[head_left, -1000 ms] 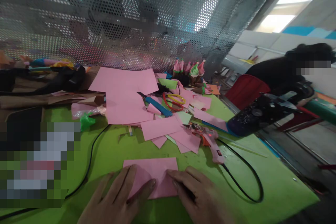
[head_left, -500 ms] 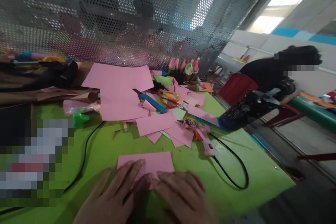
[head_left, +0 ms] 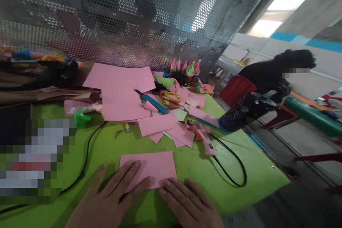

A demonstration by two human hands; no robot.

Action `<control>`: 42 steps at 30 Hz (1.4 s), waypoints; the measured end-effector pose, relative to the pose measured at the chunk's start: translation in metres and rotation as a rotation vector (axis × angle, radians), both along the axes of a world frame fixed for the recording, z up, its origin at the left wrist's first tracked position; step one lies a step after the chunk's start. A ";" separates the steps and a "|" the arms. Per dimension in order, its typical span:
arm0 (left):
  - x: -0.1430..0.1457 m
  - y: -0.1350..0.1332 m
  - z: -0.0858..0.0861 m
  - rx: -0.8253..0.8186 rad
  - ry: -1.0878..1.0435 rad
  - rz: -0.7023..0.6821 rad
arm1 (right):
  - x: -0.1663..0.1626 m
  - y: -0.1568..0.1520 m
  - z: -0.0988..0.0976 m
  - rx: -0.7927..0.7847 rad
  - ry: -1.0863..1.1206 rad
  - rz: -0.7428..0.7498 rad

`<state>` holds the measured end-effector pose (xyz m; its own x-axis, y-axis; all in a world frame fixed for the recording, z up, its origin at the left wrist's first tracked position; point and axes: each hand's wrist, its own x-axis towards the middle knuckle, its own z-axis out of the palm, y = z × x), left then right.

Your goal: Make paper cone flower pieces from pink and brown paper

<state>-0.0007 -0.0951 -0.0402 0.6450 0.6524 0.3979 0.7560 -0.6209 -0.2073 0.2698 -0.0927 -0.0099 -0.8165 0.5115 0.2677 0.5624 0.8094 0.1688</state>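
Note:
A small pink sheet of paper (head_left: pixel 157 165), seemingly folded along its near edge, lies on the green tabletop (head_left: pixel 120 217) right before me. My left hand (head_left: pixel 114 190) rests over its left part with the fingers stretched out and the thumb along the near edge. At the near right corner, the fingertips of my right hand (head_left: pixel 187 199) touch the paper, its fingers straight and the palm down. Neither hand grips anything. Beyond the paper, to the right, lies a pink glue gun (head_left: pixel 207 141) with a small red light lit.
Large pink sheets (head_left: pixel 123 96), pink scraps (head_left: pixel 157 124), a blue cutter knife (head_left: pixel 155 104) and red and yellow handles (head_left: pixel 172 99) crowd the back. Cone-shaped pink and green pieces (head_left: pixel 191 68) stand behind. A dark cylindrical object (head_left: pixel 240 110) is at the right edge. A black cable (head_left: pixel 87 156) runs left.
Both hands have drawn slightly apart and nearer to me, baring more of the small pink sheet. The right hand has slid toward the sheet's near right corner. The view has shifted slightly.

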 end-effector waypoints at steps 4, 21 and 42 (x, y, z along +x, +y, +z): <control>-0.013 -0.005 0.004 -0.044 -0.030 0.008 | 0.003 -0.002 -0.003 -0.043 0.002 -0.027; -0.032 -0.037 -0.026 -0.108 -0.102 0.164 | 0.008 -0.002 -0.009 -0.031 0.026 -0.018; -0.025 -0.031 -0.037 0.084 -0.152 0.106 | 0.019 0.012 0.011 -0.144 0.257 -0.371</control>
<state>-0.0255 -0.1263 -0.0767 0.5029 0.6740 0.5412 0.8426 -0.5217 -0.1332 0.2886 -0.0804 0.0007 -0.4885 0.8027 0.3422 0.8266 0.5513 -0.1132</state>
